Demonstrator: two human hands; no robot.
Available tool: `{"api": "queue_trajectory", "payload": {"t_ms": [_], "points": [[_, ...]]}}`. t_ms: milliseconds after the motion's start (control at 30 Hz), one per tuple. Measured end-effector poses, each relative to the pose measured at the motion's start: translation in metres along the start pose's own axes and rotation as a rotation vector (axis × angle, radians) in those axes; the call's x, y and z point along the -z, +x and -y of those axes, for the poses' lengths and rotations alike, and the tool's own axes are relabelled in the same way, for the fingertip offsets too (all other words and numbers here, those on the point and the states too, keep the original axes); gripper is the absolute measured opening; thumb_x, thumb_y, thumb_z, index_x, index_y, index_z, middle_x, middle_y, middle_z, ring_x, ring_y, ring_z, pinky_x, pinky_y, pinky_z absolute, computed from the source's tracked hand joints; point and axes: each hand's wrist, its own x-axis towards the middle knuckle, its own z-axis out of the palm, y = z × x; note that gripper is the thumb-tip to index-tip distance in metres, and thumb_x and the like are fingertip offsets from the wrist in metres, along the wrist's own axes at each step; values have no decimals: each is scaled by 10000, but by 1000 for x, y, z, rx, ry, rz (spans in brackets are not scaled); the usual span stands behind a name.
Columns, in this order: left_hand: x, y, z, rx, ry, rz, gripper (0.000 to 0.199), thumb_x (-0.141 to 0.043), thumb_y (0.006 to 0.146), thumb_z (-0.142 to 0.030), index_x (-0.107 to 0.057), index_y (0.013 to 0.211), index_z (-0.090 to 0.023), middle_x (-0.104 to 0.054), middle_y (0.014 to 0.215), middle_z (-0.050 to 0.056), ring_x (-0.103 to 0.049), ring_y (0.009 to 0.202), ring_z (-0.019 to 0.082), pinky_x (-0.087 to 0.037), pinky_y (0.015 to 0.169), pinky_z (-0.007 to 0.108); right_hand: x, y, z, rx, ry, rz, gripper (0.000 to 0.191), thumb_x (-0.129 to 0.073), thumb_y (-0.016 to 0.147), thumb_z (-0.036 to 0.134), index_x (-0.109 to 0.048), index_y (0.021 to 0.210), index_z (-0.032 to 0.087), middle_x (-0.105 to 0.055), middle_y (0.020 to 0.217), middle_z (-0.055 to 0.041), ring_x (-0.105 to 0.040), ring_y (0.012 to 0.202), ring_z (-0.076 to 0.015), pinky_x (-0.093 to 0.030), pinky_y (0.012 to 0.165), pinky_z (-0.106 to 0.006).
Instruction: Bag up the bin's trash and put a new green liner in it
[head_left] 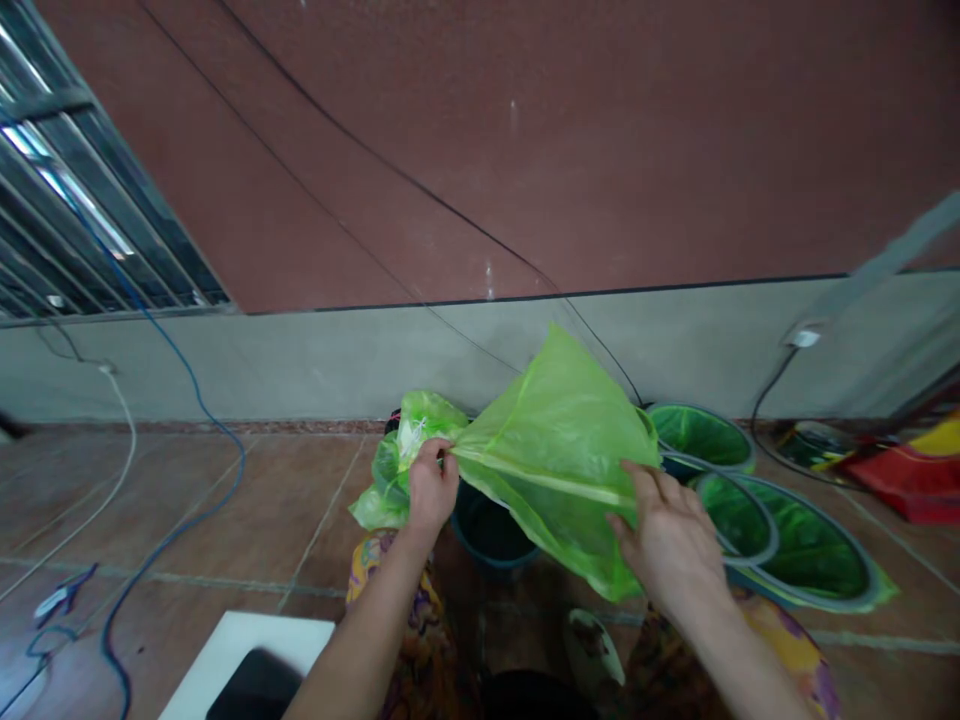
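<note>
A thin, translucent light green plastic bag (555,430) with a paler seam stretches between my two hands, one point of it standing up toward the wall. My left hand (435,490) is closed, pinching the gathered left end of the bag. At the other end, my right hand (667,530) grips the bag's edge between thumb and fingers. Beneath the bag is a dark bucket (484,555) with a blue rim, partly covered by it. More crumpled green bags (386,480) lie beside my left hand, one with a white patch.
Round tubs (862,560) lined in green, with a loose-looking grey ring (772,535), stand to the right. Farther right is a red object (892,480). A white board (240,640) bears a dark item at lower left. A blue cable (195,515) crosses the tiles.
</note>
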Motion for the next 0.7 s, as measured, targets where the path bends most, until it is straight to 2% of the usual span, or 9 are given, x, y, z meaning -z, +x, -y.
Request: {"api": "queue_trajectory", "payload": {"t_ms": [67,133,200,267,367,467,600,700], "points": [[-6,-6,-12,16,-51,40,174,-535,805,-128,-644,903,-221,-672,831,38,-635,853,203,-478,862,311,-2,-5,28,93,-40,-1,621,-604,763,233,-516,1377,218,-581,1354,-175,-550,1172,-387,-465,925,-554],[-13,-13,-23,-26,-59,76,169,-531,817,-133,-646,906,-218,-675,841,37,-628,856,201,-478,867,322,-5,-4,58,206,-4,37,673,-616,782,216,-449,1434,215,-509,1443,-167,-480,1266,-382,-422,995,-556],[-20,-20,-32,-119,-29,102,182,-508,828,-120,-640,917,-210,-679,880,43,-624,872,197,-481,880,339,-13,5,82,243,5,74,655,-612,815,196,-437,1446,178,-495,1456,-171,-477,1263,-365,-417,1005,-527],[-26,-26,-38,-212,9,111,199,-503,823,-98,-631,931,-204,-677,897,44,-621,881,193,-483,889,352,-23,18,94,237,-8,108,520,-567,864,169,-516,1382,165,-570,1369,-165,-537,1165,-330,-444,962,-481],[-31,-32,-38,-272,44,116,251,-532,773,-56,-627,956,-200,-667,889,41,-619,881,192,-487,871,350,-34,34,95,249,27,193,319,-480,906,105,-668,1152,181,-684,1122,-116,-610,984,-254,-483,884,-382],[-33,-34,-30,-215,86,133,338,-542,695,-13,-635,968,-189,-657,872,43,-607,847,192,-493,814,327,-32,39,92,250,119,225,338,-451,888,45,-697,1065,195,-707,1033,-80,-648,909,-203,-502,822,-304],[-33,-32,-16,-130,150,163,250,-548,695,-40,-665,856,-191,-645,828,40,-602,818,189,-483,804,317,-16,37,93,227,290,144,365,-435,869,35,-693,1071,196,-720,1003,-61,-675,866,-177,-511,793,-269],[-33,-30,-5,-87,115,123,165,-547,735,-94,-668,802,-183,-646,835,51,-612,841,190,-480,814,308,-2,38,93,208,423,75,338,-445,852,71,-698,1039,197,-730,966,-52,-686,888,-182,-513,812,-272]]}}
